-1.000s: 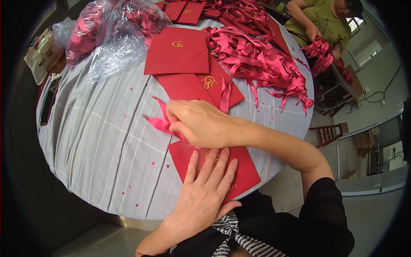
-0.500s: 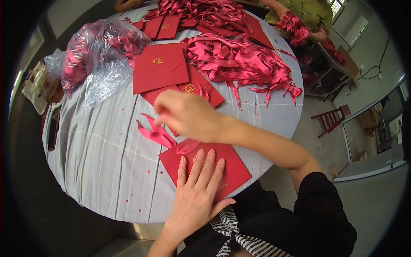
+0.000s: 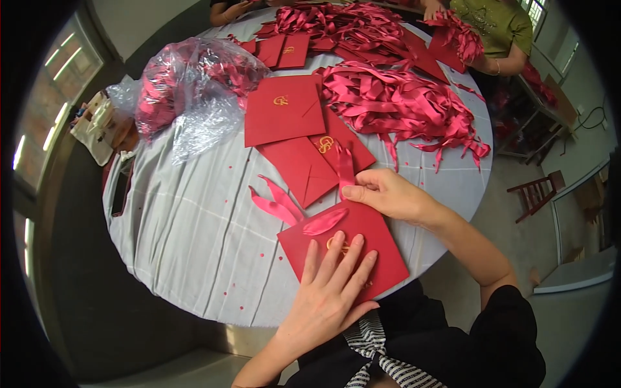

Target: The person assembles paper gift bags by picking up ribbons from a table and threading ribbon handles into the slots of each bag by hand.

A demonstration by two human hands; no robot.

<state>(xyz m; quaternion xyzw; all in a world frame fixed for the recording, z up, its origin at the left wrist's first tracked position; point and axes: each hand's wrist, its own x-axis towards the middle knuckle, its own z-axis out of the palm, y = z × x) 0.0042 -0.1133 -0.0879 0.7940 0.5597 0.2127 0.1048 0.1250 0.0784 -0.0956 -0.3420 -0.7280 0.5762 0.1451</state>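
A flat red paper bag with a gold emblem lies at the near edge of the table. My left hand rests on it, palm down with fingers spread. Pink satin ribbon comes out at its far edge: a loop lies on the front, and two loose tails point away to the left. My right hand pinches another length of ribbon between thumb and fingers by the bag's far edge. Just beyond lie more red bags, overlapping.
A heap of pink ribbons spreads at the right, with more bags and ribbons behind. A clear plastic bag of ribbons stands at the far left. One person in a green top handles ribbons across the table; another person's hand shows at the far edge.
My right hand has moved from above the ribbon tails to the right and now pinches a ribbon. My left hand stays on the bag. The whole view has shifted.
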